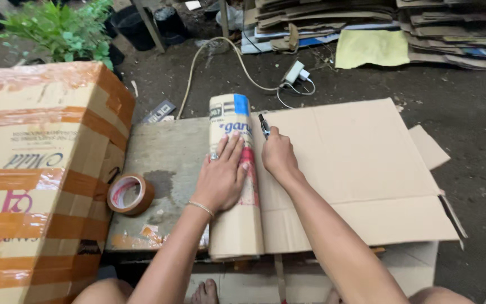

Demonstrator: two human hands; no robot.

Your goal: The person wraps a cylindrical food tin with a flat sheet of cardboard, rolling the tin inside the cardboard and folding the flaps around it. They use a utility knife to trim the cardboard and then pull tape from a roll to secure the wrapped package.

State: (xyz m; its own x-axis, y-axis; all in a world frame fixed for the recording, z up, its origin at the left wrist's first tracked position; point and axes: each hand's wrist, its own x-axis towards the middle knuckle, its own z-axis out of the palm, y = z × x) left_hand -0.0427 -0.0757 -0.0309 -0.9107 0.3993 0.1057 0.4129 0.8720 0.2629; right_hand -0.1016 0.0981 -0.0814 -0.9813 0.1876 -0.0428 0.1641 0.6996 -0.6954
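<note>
On flat cardboard sheet (355, 163): right hand (278, 157) grips cutter (264, 125).

Taped box (40, 169) cut off at left; cutter (264, 125) mostly hidden in right hand (278, 157)

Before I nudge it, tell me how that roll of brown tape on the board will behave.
The roll of brown tape leans tilted at the board's left edge, against the big taped box, so a push would probably set it rolling or drop it flat. It is a hollow ring, so likely light and rigid. Neither the left hand nor the right hand touches it.
</note>
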